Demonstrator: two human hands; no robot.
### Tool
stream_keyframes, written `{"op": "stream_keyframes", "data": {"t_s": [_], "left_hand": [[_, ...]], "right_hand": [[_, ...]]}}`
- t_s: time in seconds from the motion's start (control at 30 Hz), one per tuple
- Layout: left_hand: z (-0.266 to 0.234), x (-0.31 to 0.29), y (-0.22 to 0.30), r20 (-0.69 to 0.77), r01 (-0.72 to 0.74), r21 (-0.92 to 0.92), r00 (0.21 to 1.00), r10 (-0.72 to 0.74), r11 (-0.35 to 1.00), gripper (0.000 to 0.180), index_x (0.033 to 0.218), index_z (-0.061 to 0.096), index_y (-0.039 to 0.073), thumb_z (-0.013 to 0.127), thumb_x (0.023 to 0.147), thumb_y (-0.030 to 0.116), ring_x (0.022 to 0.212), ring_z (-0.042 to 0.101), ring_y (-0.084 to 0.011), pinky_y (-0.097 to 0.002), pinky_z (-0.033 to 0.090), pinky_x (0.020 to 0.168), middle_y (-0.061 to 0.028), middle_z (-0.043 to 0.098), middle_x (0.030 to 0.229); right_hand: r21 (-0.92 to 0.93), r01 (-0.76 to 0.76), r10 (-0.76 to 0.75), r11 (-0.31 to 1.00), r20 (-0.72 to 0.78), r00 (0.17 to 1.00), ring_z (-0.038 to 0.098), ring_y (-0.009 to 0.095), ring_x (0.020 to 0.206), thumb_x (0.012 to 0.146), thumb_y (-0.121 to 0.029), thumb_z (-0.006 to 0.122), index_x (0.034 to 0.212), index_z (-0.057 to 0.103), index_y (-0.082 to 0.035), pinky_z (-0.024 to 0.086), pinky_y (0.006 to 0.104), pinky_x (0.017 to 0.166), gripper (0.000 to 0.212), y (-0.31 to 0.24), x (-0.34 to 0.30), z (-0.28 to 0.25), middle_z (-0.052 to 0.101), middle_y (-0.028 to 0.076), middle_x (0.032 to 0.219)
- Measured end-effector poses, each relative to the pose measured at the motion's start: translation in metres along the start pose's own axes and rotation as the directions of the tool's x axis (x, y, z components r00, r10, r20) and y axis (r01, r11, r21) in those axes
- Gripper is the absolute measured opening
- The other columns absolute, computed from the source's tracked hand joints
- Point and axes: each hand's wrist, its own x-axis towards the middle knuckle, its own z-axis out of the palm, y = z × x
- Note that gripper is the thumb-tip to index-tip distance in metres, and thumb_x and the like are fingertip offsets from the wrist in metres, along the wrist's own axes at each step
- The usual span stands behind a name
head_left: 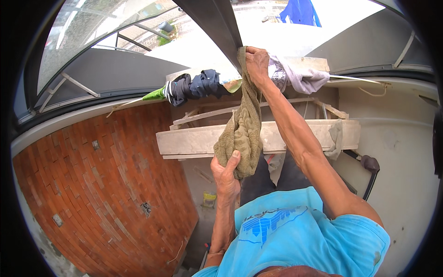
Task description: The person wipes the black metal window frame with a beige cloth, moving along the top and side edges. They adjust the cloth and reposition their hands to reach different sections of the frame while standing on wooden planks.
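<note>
An olive-green towel (242, 131) hangs stretched between my two hands, bunched and creased in its lower half. My right hand (257, 64) is reached far out and closed on the towel's upper end, close against the dark window post (221, 32). Lower down, my left hand (226, 177) grips the towel's bottom part, thumb lying on top of the cloth and the fingers mostly hidden behind it.
Dark garments (196, 87) and a pale lilac cloth (304, 78) hang along a thin rod (355, 79) below the window. A whitish wooden bench (194, 142) stands in front of my legs. At left is a red brick wall (101, 184); a yellow packet (209, 199) lies low beside it.
</note>
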Motion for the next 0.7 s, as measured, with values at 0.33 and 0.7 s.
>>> {"op": "stream_keyframes", "data": {"t_s": [0.33, 0.7], "left_hand": [[0.017, 0.002, 0.010, 0.046, 0.006, -0.026, 0.999, -0.004, 1.000, 0.040, 0.126, 0.057, -0.006, 0.071, 0.091, 0.008, 0.099, 0.067, -0.0160, -0.0312, 0.055, 0.089, -0.0123, 0.068, 0.114], [0.003, 0.000, -0.004, 0.002, 0.005, 0.015, 1.000, -0.005, 1.000, 0.037, 0.125, 0.058, -0.005, 0.070, 0.092, 0.007, 0.099, 0.066, -0.0146, -0.0305, 0.054, 0.089, -0.0115, 0.068, 0.114]], "right_hand": [[0.161, 0.372, -0.344, 0.914, -0.174, 0.923, 0.056, 0.003, 0.062, 0.092, -0.009, 0.067, 0.089, 0.075, 0.001, 0.044, 0.0208, 0.053, 0.014, -0.103, -0.013, 0.003, 0.066, -0.001, 0.071], [-0.014, 0.025, -0.026, 1.000, -0.071, 0.997, 0.050, 0.005, 0.055, 0.087, -0.014, 0.067, 0.079, 0.072, 0.001, 0.041, 0.0238, 0.049, 0.017, -0.018, -0.004, 0.006, 0.058, -0.002, 0.060]]}}
